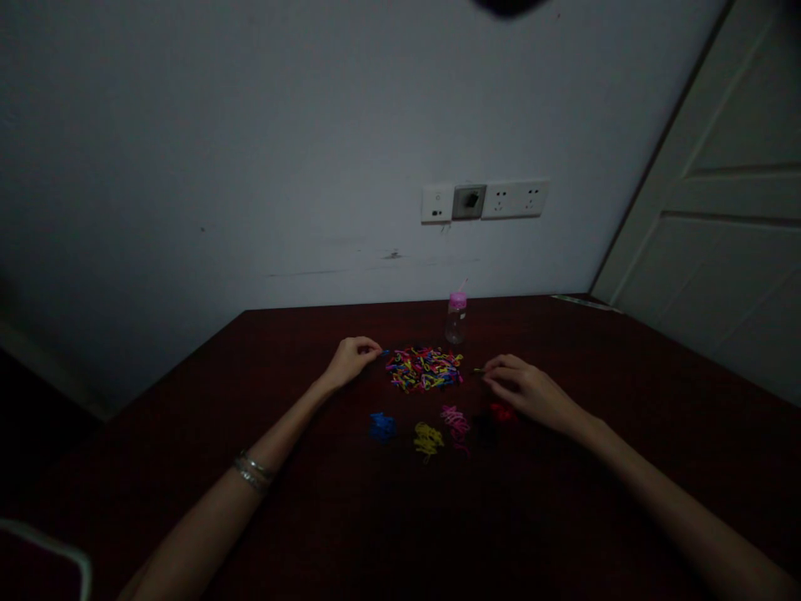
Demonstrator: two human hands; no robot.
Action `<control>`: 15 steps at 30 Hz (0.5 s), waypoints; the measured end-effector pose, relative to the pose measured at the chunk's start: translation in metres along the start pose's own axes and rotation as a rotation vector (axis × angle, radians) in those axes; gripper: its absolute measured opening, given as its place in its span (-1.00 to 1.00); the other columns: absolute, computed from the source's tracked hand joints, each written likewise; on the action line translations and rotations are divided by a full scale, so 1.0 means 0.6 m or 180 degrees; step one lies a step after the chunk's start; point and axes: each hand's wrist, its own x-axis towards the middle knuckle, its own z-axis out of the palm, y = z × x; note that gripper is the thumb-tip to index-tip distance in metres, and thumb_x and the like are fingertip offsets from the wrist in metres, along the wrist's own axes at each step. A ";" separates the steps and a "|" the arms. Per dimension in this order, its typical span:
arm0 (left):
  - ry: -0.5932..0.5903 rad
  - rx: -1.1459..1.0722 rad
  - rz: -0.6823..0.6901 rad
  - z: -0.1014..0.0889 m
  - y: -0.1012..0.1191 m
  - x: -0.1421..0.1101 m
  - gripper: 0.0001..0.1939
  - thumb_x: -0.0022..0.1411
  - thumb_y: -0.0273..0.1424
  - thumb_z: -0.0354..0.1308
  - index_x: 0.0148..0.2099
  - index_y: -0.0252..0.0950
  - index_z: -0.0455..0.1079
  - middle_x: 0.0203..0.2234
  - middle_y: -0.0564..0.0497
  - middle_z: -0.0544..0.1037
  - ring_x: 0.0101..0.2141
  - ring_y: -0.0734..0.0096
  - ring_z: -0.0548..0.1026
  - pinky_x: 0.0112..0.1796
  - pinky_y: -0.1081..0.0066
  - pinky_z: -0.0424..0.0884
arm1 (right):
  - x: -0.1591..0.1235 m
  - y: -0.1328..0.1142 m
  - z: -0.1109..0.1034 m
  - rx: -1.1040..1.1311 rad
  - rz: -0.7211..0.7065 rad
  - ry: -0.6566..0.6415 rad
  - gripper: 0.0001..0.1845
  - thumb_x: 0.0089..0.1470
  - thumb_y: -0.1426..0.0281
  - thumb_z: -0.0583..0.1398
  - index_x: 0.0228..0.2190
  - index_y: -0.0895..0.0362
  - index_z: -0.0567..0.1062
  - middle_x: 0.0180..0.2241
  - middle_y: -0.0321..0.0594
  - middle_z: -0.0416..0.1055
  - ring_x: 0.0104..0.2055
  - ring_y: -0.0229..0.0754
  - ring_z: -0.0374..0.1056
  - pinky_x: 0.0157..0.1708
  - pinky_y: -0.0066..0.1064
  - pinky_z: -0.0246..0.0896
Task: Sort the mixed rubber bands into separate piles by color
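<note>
A mixed heap of small, thin, looped pieces in many colours, like clips or pins, lies on the dark reddish table. My left hand is at the heap's left edge, thumb and fingers pinched on a small blue piece. To the right of the heap, my right hand pinches a small yellowish piece. Nearer to me are sorted piles: blue, yellow, pink, a dim black one and a red one partly under my right hand.
Behind the heap stands a clear bottle with a pink lid. The table meets a pale wall with sockets, and a panelled door is at the right. A flat light strip lies at the back right. The scene is dim.
</note>
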 end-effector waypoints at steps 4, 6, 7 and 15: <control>-0.0087 -0.0441 -0.0042 -0.002 0.036 -0.002 -0.81 0.06 -0.37 0.10 -0.36 -0.38 0.48 -0.42 -0.06 0.55 -0.39 0.39 0.45 -0.33 0.44 0.33 | 0.004 -0.019 -0.001 0.0190 -0.0034 0.0142 -0.77 0.11 0.34 0.04 -0.28 0.08 0.47 -0.22 -0.14 0.37 -0.17 -0.13 0.30 -0.19 -0.23 0.30; -0.0214 -0.0657 -0.0030 0.003 0.055 -0.006 -0.79 0.06 -0.35 0.11 -0.35 -0.39 0.48 -0.44 -0.07 0.55 -0.42 0.41 0.44 -0.37 0.45 0.33 | 0.007 -0.035 0.001 0.0362 -0.0114 0.0246 -0.78 0.11 0.35 0.05 -0.25 0.07 0.46 -0.21 -0.15 0.38 -0.16 -0.13 0.30 -0.18 -0.23 0.29; -0.0280 -0.0743 -0.0023 0.007 0.064 -0.009 -0.78 0.05 -0.34 0.12 -0.35 -0.40 0.48 -0.45 -0.07 0.54 -0.44 0.42 0.43 -0.39 0.45 0.33 | 0.009 -0.045 0.003 0.0472 -0.0159 0.0310 -0.78 0.10 0.36 0.06 -0.23 0.06 0.46 -0.21 -0.15 0.38 -0.16 -0.14 0.30 -0.17 -0.24 0.28; -0.0798 -0.0865 0.0259 0.036 0.150 -0.050 -0.82 0.06 -0.37 0.13 -0.37 -0.39 0.48 -0.47 -0.02 0.51 -0.46 0.49 0.37 -0.42 0.49 0.26 | 0.019 -0.114 0.026 0.1105 -0.0252 0.0721 -0.77 0.04 0.37 0.16 -0.20 0.08 0.44 -0.24 -0.16 0.41 -0.25 -0.19 0.33 -0.33 -0.36 0.31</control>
